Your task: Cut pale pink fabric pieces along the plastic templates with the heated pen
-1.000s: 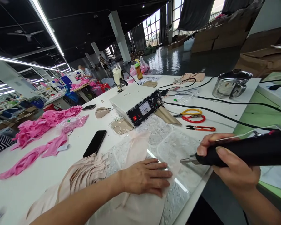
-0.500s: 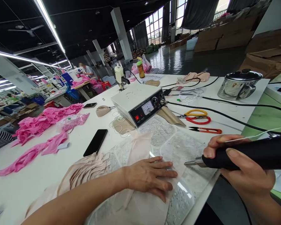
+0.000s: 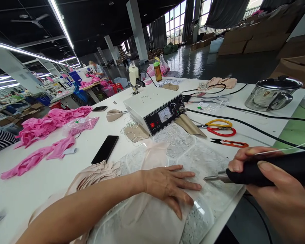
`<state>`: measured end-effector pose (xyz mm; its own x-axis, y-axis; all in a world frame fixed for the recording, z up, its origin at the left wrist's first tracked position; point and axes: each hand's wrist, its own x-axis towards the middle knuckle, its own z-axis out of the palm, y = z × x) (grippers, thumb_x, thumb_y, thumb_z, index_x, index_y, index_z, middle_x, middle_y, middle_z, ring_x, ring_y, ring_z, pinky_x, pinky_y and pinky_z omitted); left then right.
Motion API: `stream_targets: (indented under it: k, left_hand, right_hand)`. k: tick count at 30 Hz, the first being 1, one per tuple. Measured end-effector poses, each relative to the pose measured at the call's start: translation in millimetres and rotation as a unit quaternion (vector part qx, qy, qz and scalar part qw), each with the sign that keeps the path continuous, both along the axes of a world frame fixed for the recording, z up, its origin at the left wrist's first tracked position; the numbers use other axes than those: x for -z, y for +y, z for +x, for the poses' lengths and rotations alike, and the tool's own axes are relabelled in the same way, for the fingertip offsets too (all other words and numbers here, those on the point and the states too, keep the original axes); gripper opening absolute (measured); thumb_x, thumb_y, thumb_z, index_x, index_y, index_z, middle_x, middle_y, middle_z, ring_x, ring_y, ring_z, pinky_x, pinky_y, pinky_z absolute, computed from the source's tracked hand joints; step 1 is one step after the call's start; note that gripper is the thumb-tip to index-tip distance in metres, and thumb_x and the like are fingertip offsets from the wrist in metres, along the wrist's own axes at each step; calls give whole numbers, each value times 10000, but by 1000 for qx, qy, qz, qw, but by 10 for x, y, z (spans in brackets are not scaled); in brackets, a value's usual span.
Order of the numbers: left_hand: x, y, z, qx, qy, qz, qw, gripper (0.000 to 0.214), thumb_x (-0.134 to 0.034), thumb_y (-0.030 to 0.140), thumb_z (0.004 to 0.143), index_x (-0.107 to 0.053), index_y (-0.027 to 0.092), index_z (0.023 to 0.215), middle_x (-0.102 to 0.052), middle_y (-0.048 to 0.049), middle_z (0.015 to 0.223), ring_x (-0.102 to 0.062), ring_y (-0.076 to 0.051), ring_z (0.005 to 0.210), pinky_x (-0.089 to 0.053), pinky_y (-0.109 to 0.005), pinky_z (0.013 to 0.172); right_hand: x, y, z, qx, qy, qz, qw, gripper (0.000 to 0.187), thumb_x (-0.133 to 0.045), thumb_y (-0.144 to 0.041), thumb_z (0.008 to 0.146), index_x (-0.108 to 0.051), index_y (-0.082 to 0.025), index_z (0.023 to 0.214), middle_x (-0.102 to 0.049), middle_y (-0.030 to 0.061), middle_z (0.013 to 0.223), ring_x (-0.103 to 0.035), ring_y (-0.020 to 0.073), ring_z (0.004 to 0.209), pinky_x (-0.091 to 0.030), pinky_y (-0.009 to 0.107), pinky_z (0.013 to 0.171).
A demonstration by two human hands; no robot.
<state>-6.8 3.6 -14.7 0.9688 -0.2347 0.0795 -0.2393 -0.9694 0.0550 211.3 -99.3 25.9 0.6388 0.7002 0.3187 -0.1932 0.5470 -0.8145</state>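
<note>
My left hand [image 3: 171, 186] lies flat with fingers spread on a beige fabric piece [image 3: 152, 217] over a clear plate with a lace pattern [image 3: 193, 159]. My right hand [image 3: 277, 189] grips a black handheld tool [image 3: 269, 167] whose metal tip points left, just right of my left fingertips and slightly above the plate. A black cable runs from the tool's side toward the white control box [image 3: 156, 108] with a dial and red button. A stack of beige fabric pieces [image 3: 96, 173] lies left of my left forearm.
A black phone [image 3: 105, 149], pink fabric heaps [image 3: 51, 125], yellow and red scissors [image 3: 220, 127], red snips [image 3: 230, 143] and a steel pot [image 3: 273, 93] sit on the white table [image 3: 40, 189]. A striped sleeve [image 3: 0, 140] shows at far left. People work at distant tables.
The view has shifted slightly; both hands appear a little further right in the picture. My left hand stays flat on the fabric and the tool tip stays close to its fingertips.
</note>
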Motion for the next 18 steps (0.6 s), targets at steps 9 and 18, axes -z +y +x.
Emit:
stream_targets:
  k: [9,18]
  left_hand:
    - [60,15,-9,5,-28,-36,999,485,-612,634,716,-649,288,1054,-401,31,1456,-224,-209,1416,-57,-360,1181]
    - [41,8,3,9,-41,-62,997,428,-559,601,792,-653,271,1048,-445,10,1428,-270,-203,1400,-90,-359,1179]
  right_hand:
    - [8,-145,-30,-7,14,-32,999,150,-603,-254,588,-603,-197,727,-490,16,689,-483,149,514,-433,318,442]
    - [322,-408,-12,-55,14,-1,998,209,-610,-303,674,-574,-263,876,-484,12,759,-466,156,575,-452,321,475]
